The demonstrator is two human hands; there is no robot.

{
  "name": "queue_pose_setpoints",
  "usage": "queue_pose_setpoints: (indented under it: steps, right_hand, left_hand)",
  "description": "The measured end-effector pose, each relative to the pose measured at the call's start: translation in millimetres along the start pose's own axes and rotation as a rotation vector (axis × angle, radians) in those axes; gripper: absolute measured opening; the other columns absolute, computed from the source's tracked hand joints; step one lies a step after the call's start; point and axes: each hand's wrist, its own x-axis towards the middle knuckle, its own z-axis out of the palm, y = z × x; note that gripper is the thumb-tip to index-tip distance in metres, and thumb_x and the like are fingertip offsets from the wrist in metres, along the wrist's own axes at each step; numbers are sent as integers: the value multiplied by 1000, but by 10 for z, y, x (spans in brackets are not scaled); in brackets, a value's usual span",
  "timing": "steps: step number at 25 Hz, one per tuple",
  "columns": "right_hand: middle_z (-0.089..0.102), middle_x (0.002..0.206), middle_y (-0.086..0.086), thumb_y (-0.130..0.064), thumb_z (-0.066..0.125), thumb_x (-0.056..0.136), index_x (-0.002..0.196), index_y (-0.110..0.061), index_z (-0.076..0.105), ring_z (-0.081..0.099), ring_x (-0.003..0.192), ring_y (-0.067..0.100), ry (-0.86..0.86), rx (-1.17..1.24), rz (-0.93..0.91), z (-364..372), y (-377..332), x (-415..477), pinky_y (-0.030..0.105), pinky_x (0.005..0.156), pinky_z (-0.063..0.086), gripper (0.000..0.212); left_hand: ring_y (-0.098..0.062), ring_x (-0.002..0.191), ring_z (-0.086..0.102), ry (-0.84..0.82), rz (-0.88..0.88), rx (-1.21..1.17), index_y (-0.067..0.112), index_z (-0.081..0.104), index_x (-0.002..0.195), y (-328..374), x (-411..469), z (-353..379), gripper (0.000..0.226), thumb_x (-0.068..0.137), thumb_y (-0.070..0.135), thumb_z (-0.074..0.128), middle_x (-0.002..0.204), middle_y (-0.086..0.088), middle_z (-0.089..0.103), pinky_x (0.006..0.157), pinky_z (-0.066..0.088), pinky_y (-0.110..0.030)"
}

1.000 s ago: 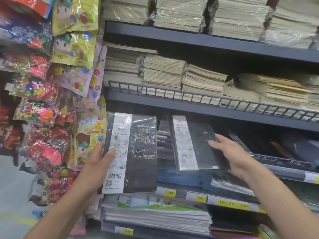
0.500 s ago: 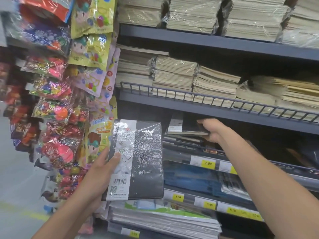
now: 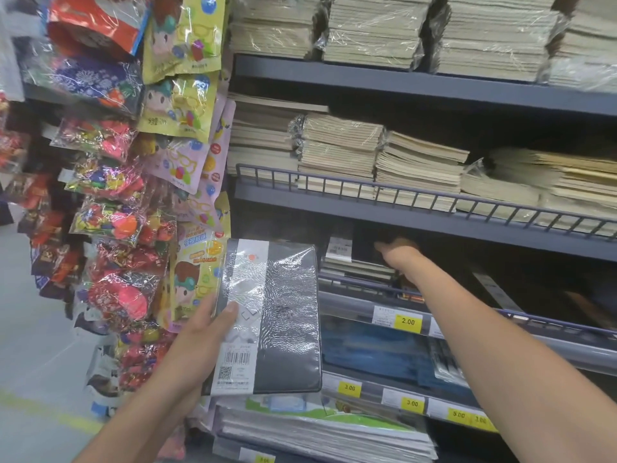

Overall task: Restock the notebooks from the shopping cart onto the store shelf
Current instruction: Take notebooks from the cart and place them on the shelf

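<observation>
My left hand grips a plastic-wrapped black notebook with a white label strip, held upright in front of the shelving, thumb on its cover. My right hand reaches deep into the dark third shelf. There it holds the right edge of a second black notebook, which lies flat on top of a low stack of similar notebooks. Shadow hides most of that hand's fingers.
Stacks of beige wrapped notebooks fill the two upper shelves behind a wire rail. Bagged toys and balloons hang at the left. Blue folders and a pile of pads lie on lower shelves with yellow price tags.
My right hand has carried its notebook from upright in front of the shelf, turned it flat and pushed it deep onto the stack. The left hand keeps holding its notebook.
</observation>
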Motion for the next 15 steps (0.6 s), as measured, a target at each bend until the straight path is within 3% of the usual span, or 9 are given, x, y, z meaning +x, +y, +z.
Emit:
queue_pose_setpoints:
  steps: [3,5,6,8,10,13,15]
  right_hand:
    - [45,151,18,-53,45,99,148,-7,43,50,132,37,26,93,30,-4,123,-6,44,105,45,67]
    - [49,147,16,-52,48,98,145,-13,47,49,132,34,125,192,-50,-67,239,-184,40,105,43,61]
    - [54,138,14,-48,50,98,140,-14,51,52,126,31,193,229,-123,-97,311,-324,37,99,44,54]
    - [60,119,3,-41,52,99,132,-16,54,59,109,23,269,297,-248,-125,453,-681,35,88,47,41]
    - [62,107,-4,-38,52,101,130,-21,54,62,89,12,204,387,-316,-111,527,-1103,30,75,48,34]
    - [70,104,-2,-35,48,104,124,-25,55,47,51,8,-94,552,-269,-61,570,-1625,21,50,39,23]
    - [70,106,-4,-36,50,103,116,-35,55,42,44,9,-227,577,-214,-63,588,-1870,20,46,34,14]
  left_hand:
    - [-23,137,53,2,-7,-16,40,35,155,17,-7,63,72,91,58,64,154,6,49,114,41,-56]
    - [-20,139,50,-31,3,24,39,37,154,10,25,132,83,82,68,69,156,8,48,115,40,-54]
    - [-19,135,54,-39,-26,7,38,43,150,21,53,178,76,84,65,69,152,7,52,111,45,-51]
    - [-14,115,65,-72,-41,-57,39,57,125,68,100,298,26,100,42,60,132,6,65,94,54,-41]
    - [-20,110,69,-112,-49,-35,36,62,115,125,134,443,13,104,34,56,124,-2,72,94,56,-46]
    - [-28,126,63,-137,-40,45,34,56,136,111,283,597,54,89,58,64,138,-3,66,106,48,-59]
    - [-26,136,55,-180,-35,44,38,50,143,-68,500,667,77,75,71,66,148,2,58,112,43,-57]
